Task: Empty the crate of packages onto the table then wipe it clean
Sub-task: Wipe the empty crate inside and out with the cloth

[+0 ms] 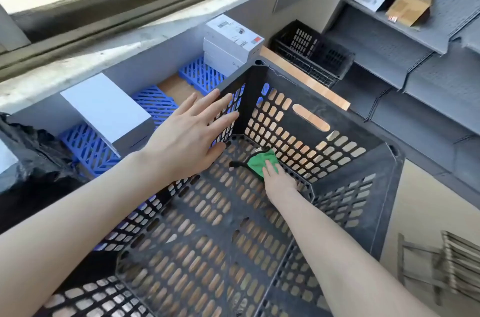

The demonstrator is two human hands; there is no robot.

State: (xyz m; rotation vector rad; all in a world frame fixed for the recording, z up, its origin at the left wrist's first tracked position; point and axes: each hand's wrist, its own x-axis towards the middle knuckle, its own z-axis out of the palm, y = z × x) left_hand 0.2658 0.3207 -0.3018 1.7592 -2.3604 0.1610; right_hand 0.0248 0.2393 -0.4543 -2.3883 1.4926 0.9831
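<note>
Wooden table [306, 80]: light top, set against the grey wall under the window. Large black crate [314, 101] sits on it at the near end, and wood shows through its floor slots.

Left of the crate, three blue lattice panels lie flat on the top, in a row along the wall: far panel [200, 74], middle panel [155, 102], near panel [88, 145]. Bare wood shows between the far and middle ones.

Stack of white boxes [228, 41] stands on the far panel, just beside the crate's far corner. Single white box [109, 111] rests on the near panel.

Black plastic bag [31, 150] at the left edge, base hidden. Smaller black crate [311, 52] past the table's far end; cannot tell whether it is on the table.
</note>
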